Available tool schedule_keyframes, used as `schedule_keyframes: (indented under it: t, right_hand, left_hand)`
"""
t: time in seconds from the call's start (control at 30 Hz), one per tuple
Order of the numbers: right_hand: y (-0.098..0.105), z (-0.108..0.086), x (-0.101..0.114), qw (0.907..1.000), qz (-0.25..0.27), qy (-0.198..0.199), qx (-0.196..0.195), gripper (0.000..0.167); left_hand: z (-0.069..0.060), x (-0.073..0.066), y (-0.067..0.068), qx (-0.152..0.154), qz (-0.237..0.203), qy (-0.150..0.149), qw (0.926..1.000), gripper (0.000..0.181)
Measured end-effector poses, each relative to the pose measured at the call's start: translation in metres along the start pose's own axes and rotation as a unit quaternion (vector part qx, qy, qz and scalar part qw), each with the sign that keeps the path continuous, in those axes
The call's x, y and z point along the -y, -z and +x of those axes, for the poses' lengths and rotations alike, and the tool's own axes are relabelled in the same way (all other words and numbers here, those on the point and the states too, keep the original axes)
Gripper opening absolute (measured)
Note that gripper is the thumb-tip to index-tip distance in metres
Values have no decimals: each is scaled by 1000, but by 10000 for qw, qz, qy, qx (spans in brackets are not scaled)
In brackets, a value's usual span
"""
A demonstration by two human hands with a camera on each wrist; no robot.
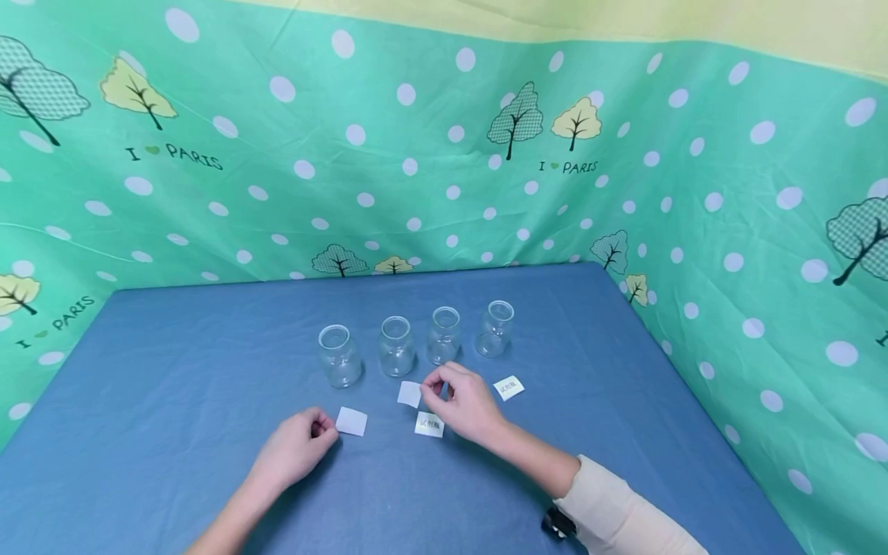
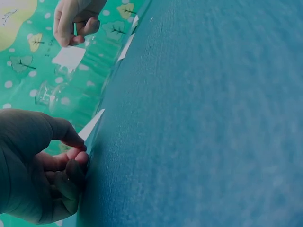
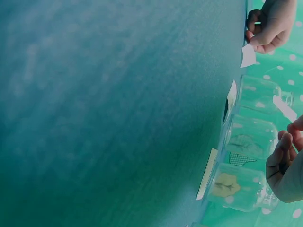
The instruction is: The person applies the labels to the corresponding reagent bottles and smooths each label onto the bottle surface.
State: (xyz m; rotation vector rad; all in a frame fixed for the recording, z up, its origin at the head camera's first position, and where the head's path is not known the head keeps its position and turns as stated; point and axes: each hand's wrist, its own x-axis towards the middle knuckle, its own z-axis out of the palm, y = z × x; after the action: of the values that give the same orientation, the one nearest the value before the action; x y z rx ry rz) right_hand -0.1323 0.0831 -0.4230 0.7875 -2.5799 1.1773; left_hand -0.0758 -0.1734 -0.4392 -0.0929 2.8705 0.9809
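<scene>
My left hand (image 1: 294, 451) pinches the edge of a blank white paper slip (image 1: 351, 422) low over the blue table, thumb against forefinger. In the left wrist view that slip (image 2: 92, 125) shows edge-on beyond the fingertips. My right hand (image 1: 463, 401) pinches another blank paper slip (image 1: 409, 394), raised in front of the jars. The right wrist view shows this slip (image 3: 285, 109) off the table. Below the right hand lies a paper slip with handwriting (image 1: 429, 425), and to its right a second written slip (image 1: 509, 388). The handwriting is too small to read.
Several clear, lidless glass jars stand upright in a row behind the hands, from the leftmost jar (image 1: 340, 357) to the rightmost jar (image 1: 496, 330). A blue cloth (image 1: 173, 385) covers the table. A green patterned curtain (image 1: 388, 169) hangs behind and to the right.
</scene>
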Motion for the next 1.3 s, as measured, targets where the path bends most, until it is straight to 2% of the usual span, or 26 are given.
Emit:
schedule_keyframes:
  t: [0.13, 0.37, 0.57, 0.73, 0.97, 1.13, 1.3]
  right_hand:
    - [1, 0, 1, 10000, 25, -28, 0, 4]
    - [1, 0, 2, 10000, 40, -59, 31, 4]
    - [2, -1, 3, 10000, 56, 6, 28, 4]
    - [1, -2, 3, 10000, -8, 82, -6, 4]
    - [-2, -2, 6, 9991, -199, 357, -94, 3]
    - [-6, -4, 10, 9953, -390, 832, -289, 1]
    - [-8, -4, 13, 9859, -632, 1487, -424, 2]
  left_hand:
    - [-1, 2, 3, -50, 155, 21, 9999, 4]
    - [-1, 5, 8, 55, 137, 35, 9999, 9]
    - [-1, -4, 11, -105, 5, -30, 9999, 7]
    - [0, -19, 9, -83, -469, -194, 9987, 10]
    - [2, -41, -1, 44, -1447, -478, 9883, 9]
    - [3, -50, -6, 143, -1921, -603, 9794, 11]
    - [5, -53, -9, 260, -2351, -585, 9699, 13]
